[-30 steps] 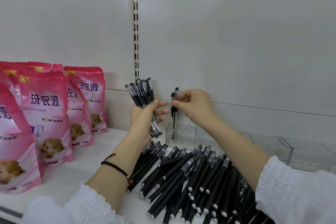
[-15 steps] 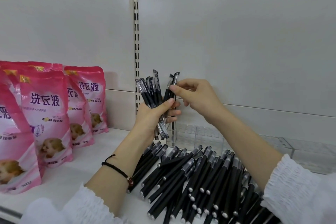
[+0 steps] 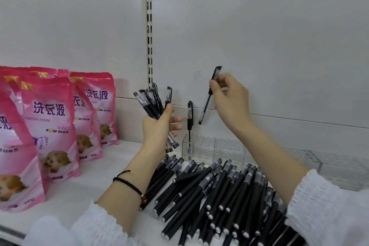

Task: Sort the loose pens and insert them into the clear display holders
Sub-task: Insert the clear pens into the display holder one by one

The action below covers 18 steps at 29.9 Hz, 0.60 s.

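My left hand (image 3: 158, 128) grips a pen bundle (image 3: 150, 102); my right hand (image 3: 231, 102) pinches one pen (image 3: 205, 110). Pink pouches (image 3: 50, 126) reading "洗衣液", "500g" crowd the shelf's (image 3: 119, 158) left end.

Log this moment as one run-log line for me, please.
left hand: grips pen bundle | right hand: pinches single pen, tilted, above clear holder | in holder: one upright pen | shelf: loose pens heaped

Single head view, wide-angle, close, facing forward-down onto shelf (image 3: 119, 160), back panel (image 3: 269, 36) behind.
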Each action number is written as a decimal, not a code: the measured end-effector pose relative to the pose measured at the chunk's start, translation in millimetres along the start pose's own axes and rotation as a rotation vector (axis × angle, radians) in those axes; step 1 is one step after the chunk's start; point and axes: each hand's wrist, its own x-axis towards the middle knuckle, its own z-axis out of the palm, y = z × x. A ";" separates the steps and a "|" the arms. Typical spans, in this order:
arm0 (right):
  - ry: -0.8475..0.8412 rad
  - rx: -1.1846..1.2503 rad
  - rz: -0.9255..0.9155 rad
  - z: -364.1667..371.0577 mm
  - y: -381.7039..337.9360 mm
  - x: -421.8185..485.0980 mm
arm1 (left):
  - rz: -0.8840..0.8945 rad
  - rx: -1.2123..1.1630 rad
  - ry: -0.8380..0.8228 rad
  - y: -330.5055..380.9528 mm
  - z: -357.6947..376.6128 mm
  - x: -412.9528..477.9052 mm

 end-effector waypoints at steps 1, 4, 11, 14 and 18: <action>-0.027 -0.062 -0.031 1.8 2.2 -1.8 | -0.008 0.005 -0.003 -0.4 -0.2 0.4; -0.127 -0.207 -0.085 7.4 7.7 -7.8 | -0.016 0.030 -0.022 -1.4 -0.2 0.6; -0.181 -0.268 -0.043 11.2 13.5 -13.3 | 0.034 0.070 -0.064 -2.7 -0.8 0.3; -0.212 -0.324 -0.012 10.3 16.1 -12.6 | 0.035 0.056 -0.045 -3.3 -1.2 1.1; -0.241 -0.356 0.024 11.7 16.9 -21.1 | 0.032 0.031 -0.042 -3.9 -0.8 2.5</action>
